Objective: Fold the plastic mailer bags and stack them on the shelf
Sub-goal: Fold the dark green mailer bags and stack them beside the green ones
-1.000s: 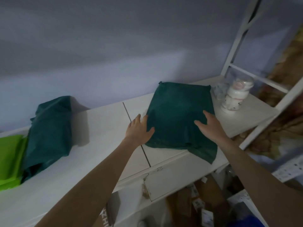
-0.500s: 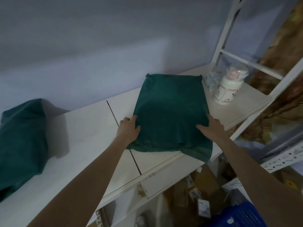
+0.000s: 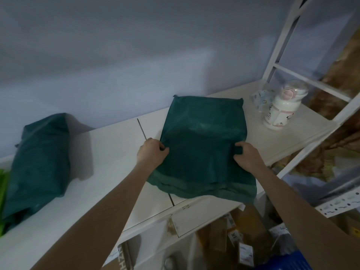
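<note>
A folded stack of dark green mailer bags (image 3: 202, 137) lies on the white shelf top (image 3: 109, 152), its near edge hanging slightly over the shelf's front. My left hand (image 3: 151, 154) pinches the stack's left edge with curled fingers. My right hand (image 3: 246, 155) grips the right edge the same way, thumb on top. A second heap of dark green bags (image 3: 39, 162) leans against the wall at the far left of the shelf. A strip of bright green bag (image 3: 3, 184) shows at the left frame edge beside it.
A white bottle with a pink lid (image 3: 280, 110) and a small patterned packet (image 3: 263, 99) stand on the shelf's right end. A white shelf frame (image 3: 282, 43) rises there. Cardboard boxes (image 3: 245, 230) and a blue crate (image 3: 282, 263) sit below the shelf.
Both hands slid from resting flat beside the stack to curling round its left and right edges. The view shifted, so the left heap of bags is back in sight.
</note>
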